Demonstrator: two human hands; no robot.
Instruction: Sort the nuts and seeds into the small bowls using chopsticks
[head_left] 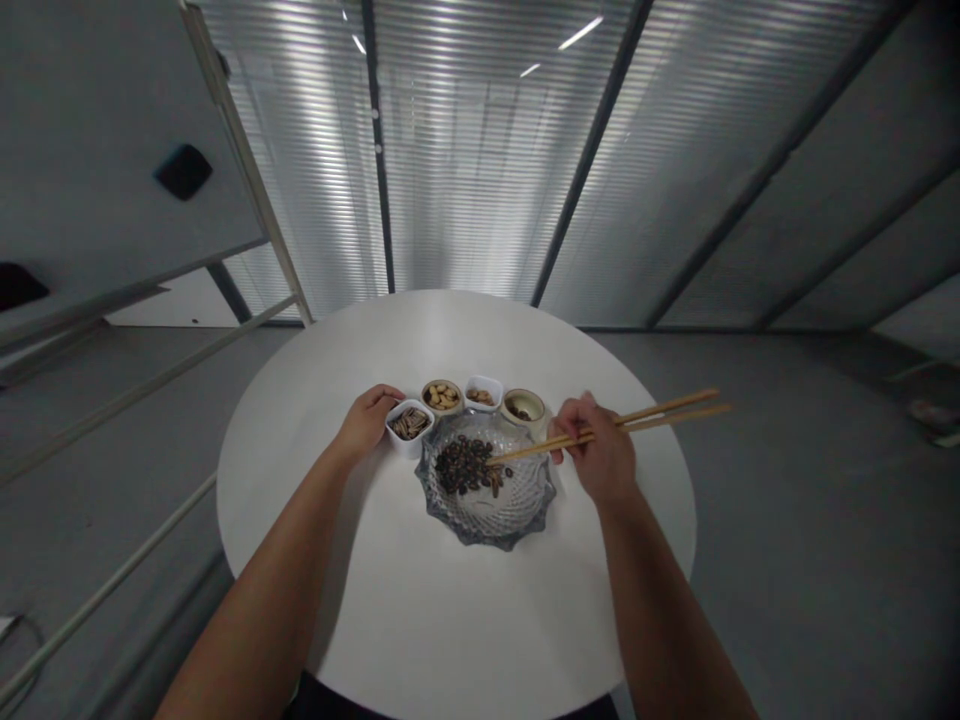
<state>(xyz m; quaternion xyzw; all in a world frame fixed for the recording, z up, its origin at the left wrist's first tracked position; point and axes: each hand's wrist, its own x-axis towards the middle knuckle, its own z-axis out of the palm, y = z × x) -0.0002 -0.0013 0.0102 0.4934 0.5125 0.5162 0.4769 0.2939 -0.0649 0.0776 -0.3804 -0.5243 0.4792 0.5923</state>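
A: What is the right hand doing?
B: The right hand [600, 450] is closed around a pair of wooden chopsticks [660, 408]. Their tips reach into the glass dish [534, 490], at the edge of a heap of dark seeds [461, 465].
A: And the left?
B: Well apart from it. The left hand [366, 418] is at the left side of a white square bowl [407, 449], fingers at its rim — I can't tell whether it grips or only touches.
A: What's in that bowl?
B: Long striped seeds [410, 423]. It stands just beside the dish.
A: How do the dark seeds lie?
B: Mostly over the left and middle of the dish, with a few slim, paler pieces [496, 485] by their right edge. The right side shows bare patterned glass.
A: Any other bowls?
B: Three, curving along the far side of the dish: a round one [442, 412] with peanut-like nuts, a second white one [484, 382] with brown pieces, then another round one [531, 401] holding a little dark stuff — too small to name. All stand on a white table [480, 625].
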